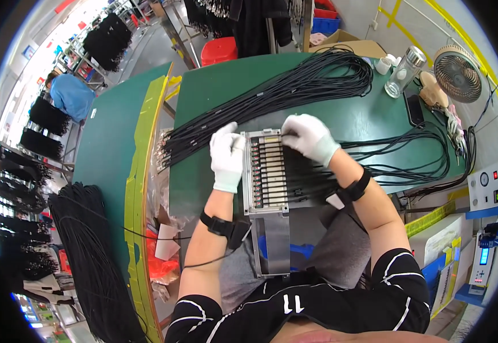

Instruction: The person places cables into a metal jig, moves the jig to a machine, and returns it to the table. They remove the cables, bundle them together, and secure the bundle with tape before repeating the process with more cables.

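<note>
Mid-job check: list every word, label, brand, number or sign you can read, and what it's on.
Black shirt: large white digits, legible, not copied out here.
White control box with round gauge: red-lit displays, too small to read.
White unit with blue screen: characters too small to read.
Metal fixture: no lettering that I can make out.

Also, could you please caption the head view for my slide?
Gloved left hand and right hand at a metal fixture with a row of cable ends, a black cable bundle beyond.
</note>
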### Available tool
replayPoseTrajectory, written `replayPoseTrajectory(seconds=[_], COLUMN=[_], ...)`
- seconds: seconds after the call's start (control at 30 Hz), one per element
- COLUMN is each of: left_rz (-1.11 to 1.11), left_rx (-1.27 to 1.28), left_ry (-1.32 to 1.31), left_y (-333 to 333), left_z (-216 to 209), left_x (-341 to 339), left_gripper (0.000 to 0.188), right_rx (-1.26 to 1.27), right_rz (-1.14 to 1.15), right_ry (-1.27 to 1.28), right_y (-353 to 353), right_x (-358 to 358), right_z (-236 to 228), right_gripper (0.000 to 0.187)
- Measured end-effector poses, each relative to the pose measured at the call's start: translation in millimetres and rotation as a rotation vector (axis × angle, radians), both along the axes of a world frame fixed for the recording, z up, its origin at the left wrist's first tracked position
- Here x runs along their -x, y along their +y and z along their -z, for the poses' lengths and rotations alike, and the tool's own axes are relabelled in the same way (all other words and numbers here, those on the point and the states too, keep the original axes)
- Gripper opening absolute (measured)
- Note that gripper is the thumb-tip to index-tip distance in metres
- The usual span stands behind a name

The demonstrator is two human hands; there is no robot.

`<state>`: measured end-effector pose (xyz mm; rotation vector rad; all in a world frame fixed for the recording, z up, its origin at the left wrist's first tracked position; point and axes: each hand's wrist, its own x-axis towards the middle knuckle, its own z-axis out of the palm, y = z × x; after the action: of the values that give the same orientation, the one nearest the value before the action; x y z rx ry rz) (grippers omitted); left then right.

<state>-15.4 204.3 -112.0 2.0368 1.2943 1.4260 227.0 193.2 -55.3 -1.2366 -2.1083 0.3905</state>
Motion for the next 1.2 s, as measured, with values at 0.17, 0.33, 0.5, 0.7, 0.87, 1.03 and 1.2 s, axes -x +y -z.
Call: replayPoseTrajectory(seconds=[0.17, 0.33, 0.5, 0.7, 0.87, 1.03, 1.2], left_rz=[-0.107, -0.144, -0.121, -0.131, -0.069, -0.003, -0.023], left_rx=[0.035, 0.135, 0.154, 0.23, 0.142, -0.064, -0.002], left_ry=[0.16, 0.205, 0.215, 0.259, 0.391, 0.796, 0.837], left_y=[4.3, 5.9, 8.8, 8.4, 1.5, -15.6, -14.5], left_z=[-1.5, 7.4, 13.0, 7.5, 2.6, -11.9, -15.7], left_x=[4.5, 7.9, 8.8, 8.5, -0.9, -23.2, -25.7], left_gripper=[0.015, 0.023, 0.026, 0.026, 0.029, 0.039, 0.043], right_rx=[-0.018, -0.169, -0.203, -0.238, -0.183, -0.167, -0.276], right_rz=[0.038, 0.073, 0.11, 0.134, 0.103, 0.121, 0.057], right_ry=[-0.021, -0.135, -0.226, -0.271, -0.226, -0.272, -0.211], right_y=[8.7, 11.8, 11.5, 10.1, 9.4, 7.1, -6.7], right_x=[-7.6, -9.3, -14.0, -11.1, -2.5, -8.9, -10.8], right_z=[11.3, 15.4, 15.9, 16.2, 18.2, 24.6, 2.0], right_gripper=[0.01, 0.006, 0.009, 0.007, 0.008, 0.007, 0.013])
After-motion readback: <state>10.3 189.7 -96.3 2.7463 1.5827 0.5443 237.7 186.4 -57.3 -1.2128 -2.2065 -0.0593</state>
